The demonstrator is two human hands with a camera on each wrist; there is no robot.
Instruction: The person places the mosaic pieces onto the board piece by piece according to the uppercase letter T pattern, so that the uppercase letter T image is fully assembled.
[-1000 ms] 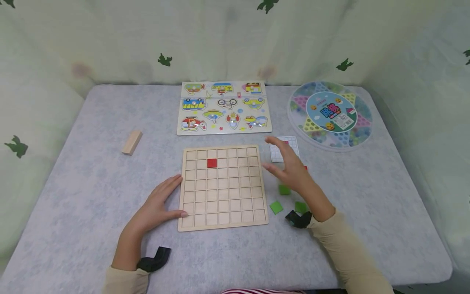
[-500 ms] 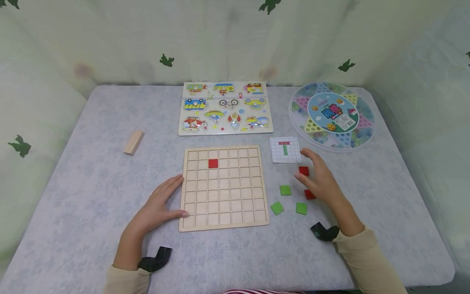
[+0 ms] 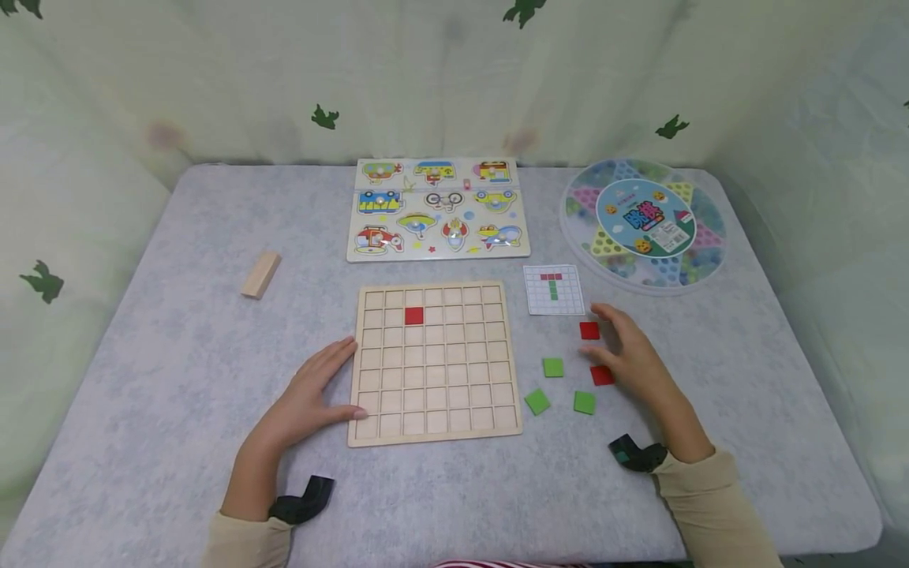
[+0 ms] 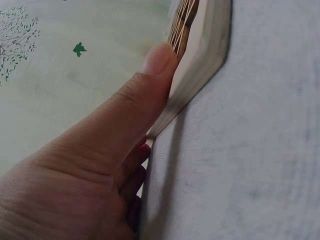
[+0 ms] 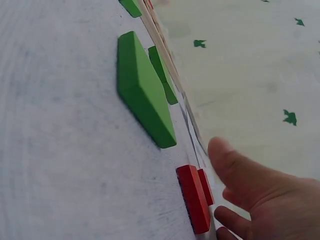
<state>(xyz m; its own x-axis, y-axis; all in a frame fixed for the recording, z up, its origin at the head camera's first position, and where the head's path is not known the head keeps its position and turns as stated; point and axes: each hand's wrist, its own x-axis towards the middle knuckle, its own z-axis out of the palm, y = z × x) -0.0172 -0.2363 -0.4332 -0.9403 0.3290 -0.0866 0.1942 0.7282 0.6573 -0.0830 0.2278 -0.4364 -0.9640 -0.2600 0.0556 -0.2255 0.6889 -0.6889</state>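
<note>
My left hand [image 3: 305, 398] rests at the left edge of the wooden grid board [image 3: 436, 439], its thumb on the lower left corner and its fingertips against the side. In the left wrist view the thumb [image 4: 160, 60] presses on the board's rim [image 4: 200, 65]. One red tile [image 3: 414, 316] lies in a cell of the second row. My right hand [image 3: 635, 359] hovers by two loose red tiles, one farther [image 3: 589, 330] and one nearer [image 3: 602, 375], thumb and fingers apart with nothing held. Several green tiles [image 3: 553, 368] lie between it and the board.
A pattern card [image 3: 554, 304] with a red and green T lies right of the board. Behind stand a vehicle peg puzzle [image 3: 437, 213] and a round Chinese checkers box [image 3: 642, 221]. A wooden block [image 3: 261, 275] is at the left.
My right hand has moved right and toward me, from beside the board and card to the loose red tiles, uncovering the card. The left hand stays on the board.
</note>
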